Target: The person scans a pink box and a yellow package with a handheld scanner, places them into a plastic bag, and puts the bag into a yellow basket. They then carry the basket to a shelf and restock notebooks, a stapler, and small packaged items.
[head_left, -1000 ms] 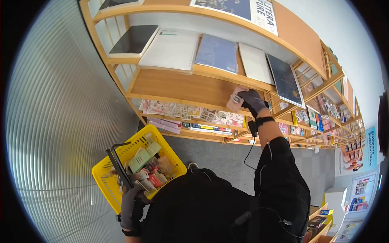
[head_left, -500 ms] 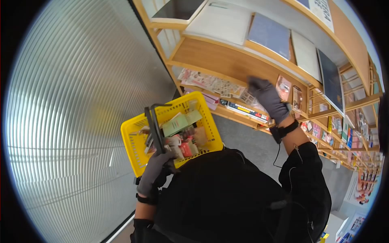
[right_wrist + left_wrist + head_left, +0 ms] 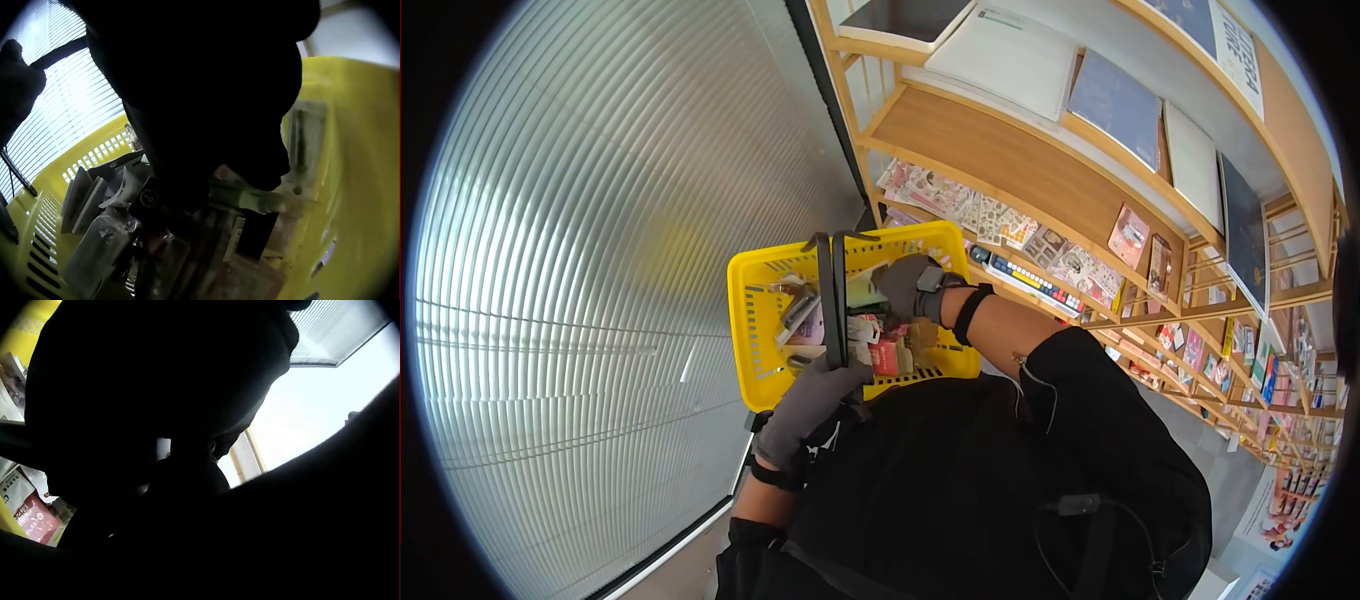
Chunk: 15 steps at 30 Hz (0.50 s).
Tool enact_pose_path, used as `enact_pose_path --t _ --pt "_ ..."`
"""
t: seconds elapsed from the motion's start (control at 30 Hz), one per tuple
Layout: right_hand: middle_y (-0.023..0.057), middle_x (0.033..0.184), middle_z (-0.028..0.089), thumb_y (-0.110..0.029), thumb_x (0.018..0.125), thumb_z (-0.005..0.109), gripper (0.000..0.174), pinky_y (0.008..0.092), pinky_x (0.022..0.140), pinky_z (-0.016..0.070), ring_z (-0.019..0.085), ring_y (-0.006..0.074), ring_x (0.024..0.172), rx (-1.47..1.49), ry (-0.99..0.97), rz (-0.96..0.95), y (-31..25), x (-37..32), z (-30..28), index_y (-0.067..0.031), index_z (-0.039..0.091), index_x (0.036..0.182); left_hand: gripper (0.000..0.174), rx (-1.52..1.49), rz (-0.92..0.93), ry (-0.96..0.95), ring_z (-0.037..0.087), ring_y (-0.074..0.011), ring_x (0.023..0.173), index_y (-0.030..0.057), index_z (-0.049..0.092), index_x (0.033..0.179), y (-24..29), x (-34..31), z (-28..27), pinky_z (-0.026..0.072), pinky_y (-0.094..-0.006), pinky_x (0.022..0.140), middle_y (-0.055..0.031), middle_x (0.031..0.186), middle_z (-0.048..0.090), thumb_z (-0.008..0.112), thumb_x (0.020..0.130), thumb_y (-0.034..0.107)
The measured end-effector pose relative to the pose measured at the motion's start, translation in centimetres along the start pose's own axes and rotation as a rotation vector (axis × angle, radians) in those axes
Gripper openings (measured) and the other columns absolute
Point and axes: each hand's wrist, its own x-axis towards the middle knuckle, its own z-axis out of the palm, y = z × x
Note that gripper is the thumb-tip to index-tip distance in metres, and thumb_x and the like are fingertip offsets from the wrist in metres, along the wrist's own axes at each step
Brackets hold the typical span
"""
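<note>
Grip: left hand [image 3: 805, 405] clenched round the black handles [image 3: 832, 290]; yellow basket [image 3: 752, 330] hangs at the waist, near the shelf [image 3: 1000, 165]. The right hand [image 3: 903, 285] is down among the packets [image 3: 870, 345]; cannot tell its grasp. Risk: its push tips the one-handed basket and packets spill.

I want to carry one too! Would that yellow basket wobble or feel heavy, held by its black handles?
It probably swings a little: the left hand grips only the thin black handles over the yellow basket. Likely light, since it holds small flat packets.
</note>
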Motion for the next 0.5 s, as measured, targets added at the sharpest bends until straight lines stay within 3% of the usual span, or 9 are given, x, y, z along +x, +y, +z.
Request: enact_pose_path --t 0.07,0.27,0.33,0.5 --pt "0.0128 0.1 0.078 -0.029 0.091 0.066 0.037 0.0517 0.084 0.0614 0.078 0.0357 0.096 -0.008 -0.155 0.007 -0.1 -1.1 -2.8 -0.0106 0.08 0.119 0.017 -0.02 -0.012 0.0 0.074 -0.0254 0.065 0.0014 0.065 0.104 0.2 -0.1 0.0 0.0602 -0.0335 0.063 -0.0108 0.075 0.07 0.065 0.101 0.018" --pt "0.0136 0.095 0.076 -0.043 0.085 0.074 0.039 0.053 0.077 0.0603 0.076 0.0361 0.092 0.23 0.023 0.036 1.5 -2.9 -2.4 -0.0151 0.082 0.111 0.018 -0.14 -0.03 -0.04 0.075 -0.0266 0.065 0.0016 0.065 0.105 0.0 0.0 -0.3 0.0609 -0.0343 0.064 -0.0109 0.076 0.07 0.065 0.101 0.019" --pt "0.0136 0.088 0.075 -0.044 0.085 0.073 0.039 0.0526 0.075 0.0591 0.075 0.0365 0.087 0.232 0.139 -0.012 1.0 -5.3 -3.7 -0.0165 0.082 0.11 0.022 -0.223 -0.072 -0.041 0.071 -0.0207 0.069 0.0016 0.067 0.104 0.2 0.1 -0.3 0.0608 -0.0343 0.065 -0.0082 0.08 0.067 0.071 0.1 0.023" --pt "0.0127 0.088 0.075 -0.043 0.085 0.072 0.038 0.0511 0.077 0.058 0.075 0.0361 0.088 0.23 0.058 0.033 -0.6 -9.1 -6.4 -0.0151 0.082 0.108 0.024 -0.223 -0.098 -0.055 0.068 -0.0164 0.073 0.0027 0.069 0.103 0.9 0.2 -0.2 0.0591 -0.032 0.068 -0.0054 0.083 0.067 0.074 0.099 0.026"
